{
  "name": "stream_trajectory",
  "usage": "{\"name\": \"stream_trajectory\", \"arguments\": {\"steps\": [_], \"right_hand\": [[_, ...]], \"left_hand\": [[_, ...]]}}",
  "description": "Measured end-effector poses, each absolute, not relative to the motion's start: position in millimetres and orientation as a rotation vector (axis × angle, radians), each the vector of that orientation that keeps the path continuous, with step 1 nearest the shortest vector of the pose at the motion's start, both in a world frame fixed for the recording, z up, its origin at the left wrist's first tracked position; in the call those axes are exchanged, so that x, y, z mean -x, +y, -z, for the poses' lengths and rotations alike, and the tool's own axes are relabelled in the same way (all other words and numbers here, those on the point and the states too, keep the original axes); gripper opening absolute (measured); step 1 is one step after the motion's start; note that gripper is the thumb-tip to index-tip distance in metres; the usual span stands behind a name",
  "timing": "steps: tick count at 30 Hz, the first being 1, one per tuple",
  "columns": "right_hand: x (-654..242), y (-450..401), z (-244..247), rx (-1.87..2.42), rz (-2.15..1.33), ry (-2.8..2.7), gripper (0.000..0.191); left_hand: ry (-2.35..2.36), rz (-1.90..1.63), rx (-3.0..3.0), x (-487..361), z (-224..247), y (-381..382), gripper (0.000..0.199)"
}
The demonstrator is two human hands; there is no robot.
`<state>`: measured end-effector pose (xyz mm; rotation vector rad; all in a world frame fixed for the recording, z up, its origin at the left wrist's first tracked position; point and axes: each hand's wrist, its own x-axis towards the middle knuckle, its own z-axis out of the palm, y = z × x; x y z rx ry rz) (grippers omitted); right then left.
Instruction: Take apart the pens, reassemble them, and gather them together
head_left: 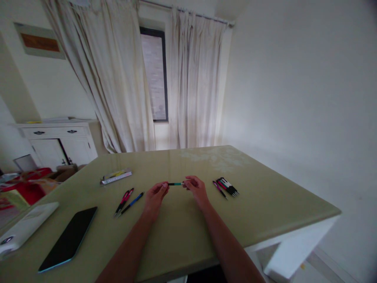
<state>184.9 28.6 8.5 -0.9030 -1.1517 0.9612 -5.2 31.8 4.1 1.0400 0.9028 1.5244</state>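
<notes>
A green and black pen (176,184) is held level above the table, one end in each hand. My left hand (157,195) pinches its black end, and my right hand (195,188) grips the other end near a pale tip. To the left lie pink and black pens (124,199) and a blue pen (132,203). Right of my right hand, several pens with white and black barrels (228,186) lie side by side, with a pink and black pen (219,189) next to them.
On the green table (188,228), a clear package (116,177) with something yellow lies at the back left. A black tablet (70,237) and a white case (26,226) lie at the front left. A white cabinet (75,147) and curtains stand beyond.
</notes>
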Motion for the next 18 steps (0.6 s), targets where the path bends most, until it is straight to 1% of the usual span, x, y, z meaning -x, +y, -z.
{"name": "stream_trajectory", "arguments": {"steps": [5,9,15,18], "right_hand": [[-193,34,-1,0.899,-1.006,-0.964,0.042],[-192,34,2,0.827,-1.070,-0.955,0.048],[-189,32,-1,0.767,-1.120,-0.866,0.047],[-188,32,-2,0.783,-1.128,-0.828,0.051]], "left_hand": [[1.009,-1.504,-1.246,6,-7,28,0.044],[1.128,-1.504,-1.348,6,-15,20,0.039],[1.090,-1.488,-1.374,1,-19,16,0.040],[1.083,-1.467,-1.394,0,-19,16,0.040]]}}
